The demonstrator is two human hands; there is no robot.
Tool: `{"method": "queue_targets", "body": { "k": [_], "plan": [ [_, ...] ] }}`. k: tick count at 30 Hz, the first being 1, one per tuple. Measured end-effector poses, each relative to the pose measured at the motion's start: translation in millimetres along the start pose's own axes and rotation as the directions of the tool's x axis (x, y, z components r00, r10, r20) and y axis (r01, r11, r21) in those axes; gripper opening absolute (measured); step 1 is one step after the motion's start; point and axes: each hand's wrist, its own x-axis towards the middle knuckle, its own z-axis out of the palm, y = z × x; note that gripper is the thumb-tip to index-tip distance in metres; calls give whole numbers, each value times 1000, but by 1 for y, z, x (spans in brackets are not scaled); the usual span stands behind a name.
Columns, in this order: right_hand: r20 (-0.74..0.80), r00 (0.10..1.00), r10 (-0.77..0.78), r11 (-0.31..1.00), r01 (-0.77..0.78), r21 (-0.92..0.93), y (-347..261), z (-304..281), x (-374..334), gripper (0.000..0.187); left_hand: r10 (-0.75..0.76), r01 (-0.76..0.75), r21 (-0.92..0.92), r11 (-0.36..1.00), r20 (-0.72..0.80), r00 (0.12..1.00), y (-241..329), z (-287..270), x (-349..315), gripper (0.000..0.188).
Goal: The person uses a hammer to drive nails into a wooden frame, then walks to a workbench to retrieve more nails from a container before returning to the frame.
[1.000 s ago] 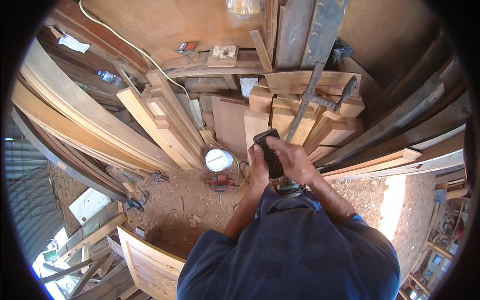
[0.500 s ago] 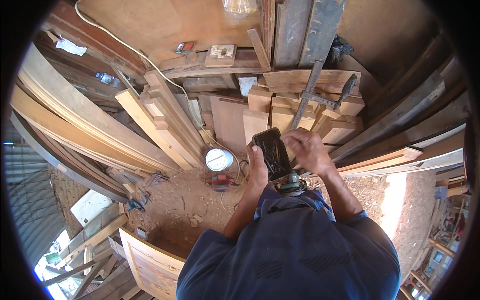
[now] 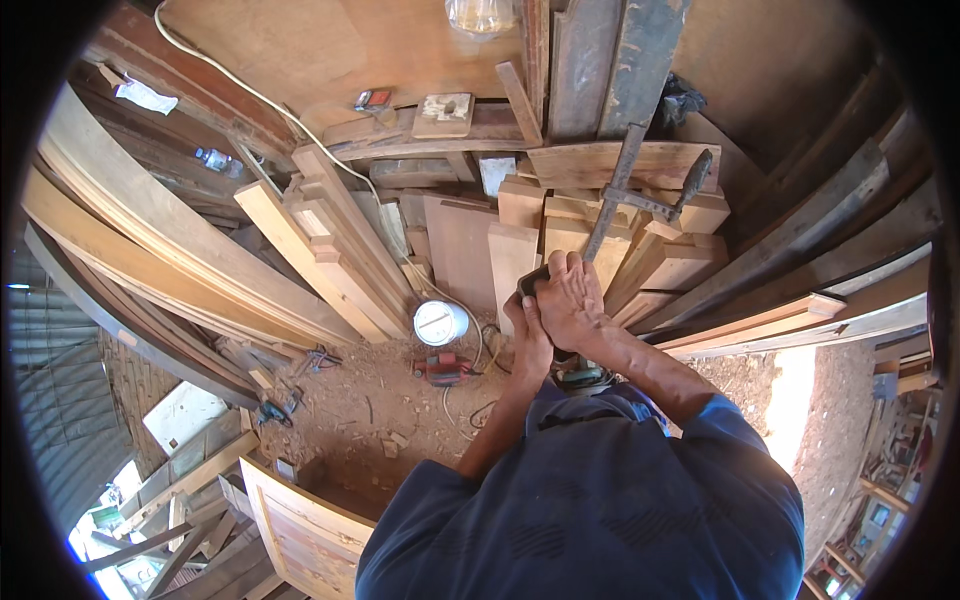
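Observation:
My left hand (image 3: 530, 338) is closed round the near left side of a small black box (image 3: 531, 281), its thumb along the edge. In the earlier frame that box shows many thin dark pieces like nails inside. Over its top lies my right hand (image 3: 570, 302), fingers bent down and pressed together, so most of the box and whatever those fingers hold are hidden. Just below the hands, close to my body, part of a green power tool (image 3: 583, 376) shows.
Stacked boards (image 3: 515, 262) stand ahead, a metal bar clamp (image 3: 622, 185) among them. A white bucket (image 3: 437, 323) and red power tool (image 3: 443, 368) sit on the sawdust-covered floor. Long planks (image 3: 170, 250) lean at left, a panelled door (image 3: 305, 515) at lower left.
My right hand has moved left from beside the black box to over it and now covers it. My left hand has shifted slightly, still holding the box.

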Motion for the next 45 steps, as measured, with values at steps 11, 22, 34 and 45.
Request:
{"method": "queue_targets", "body": {
  "k": [11, 22, 34, 45],
  "plan": [
    [22, 999, 48, 998, -49, 28, 19, 14, -5, 30, 7, -5, 82, 997, -27, 1000, -15, 16, 1, 59],
    [69, 995, 74, 997, -76, 24, 36, 30, -11, 27, -19, 17, 132, 991, 9, 1000, -39, 22, -2, 49],
    [83, 957, 278, 185, -138, 973, 63, 8, -10, 8, -89, 95, -96, 991, 64, 994, -21, 14, 25, 62],
    [28, 992, 123, 446, -81, 891, 59, -24, -31, 15, -92, 119, -211, 970, 133, 987, -13, 6, 22, 63]
  ]
}}
